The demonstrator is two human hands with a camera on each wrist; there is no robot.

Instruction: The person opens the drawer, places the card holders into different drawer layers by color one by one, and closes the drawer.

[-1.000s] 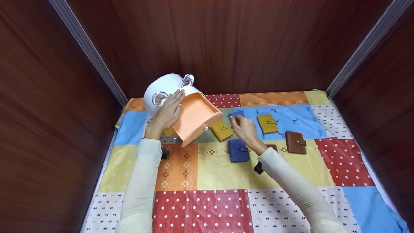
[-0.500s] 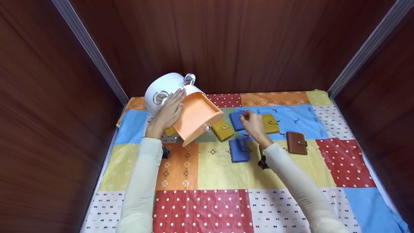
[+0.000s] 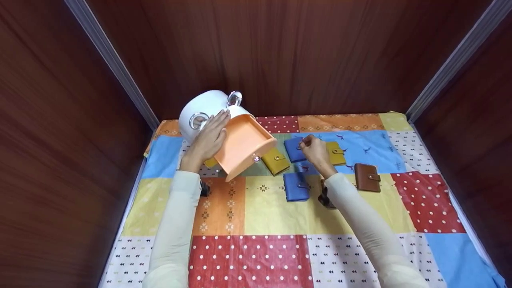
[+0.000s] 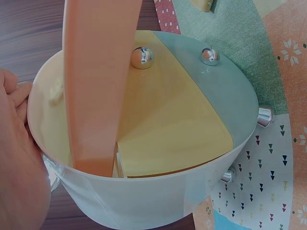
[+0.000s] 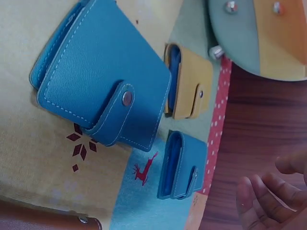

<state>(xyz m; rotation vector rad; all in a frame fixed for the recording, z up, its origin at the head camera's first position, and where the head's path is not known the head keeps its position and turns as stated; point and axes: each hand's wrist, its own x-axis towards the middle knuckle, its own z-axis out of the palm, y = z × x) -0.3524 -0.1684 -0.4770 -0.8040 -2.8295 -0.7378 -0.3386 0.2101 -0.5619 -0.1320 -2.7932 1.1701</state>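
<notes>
My left hand (image 3: 206, 140) rests with straight fingers against the side of a white round box (image 3: 200, 104) with chrome rings, lying on its side. An orange drawer (image 3: 244, 140) sticks out of it. In the left wrist view, a yellow drawer front (image 4: 168, 120) and a green one (image 4: 206, 86) sit flush beside it. Over a blue wallet (image 3: 293, 151) hovers my right hand (image 3: 315, 151), its fingers loosely curled around nothing. A second blue wallet (image 3: 296, 190) lies nearer, large in the right wrist view.
One yellow wallet (image 3: 276, 162) lies beside the orange drawer, another yellow wallet (image 3: 336, 154) right of my right hand. A brown wallet (image 3: 367, 178) is farther right. My right wrist mostly covers something brownish. Wooden panels (image 3: 280, 56) enclose the patchwork-covered table (image 3: 276, 216).
My right hand has shifted right, away from the drawer, exposing more of the far blue wallet; it has barely moved in the last half second. The left hand and box stay put.
</notes>
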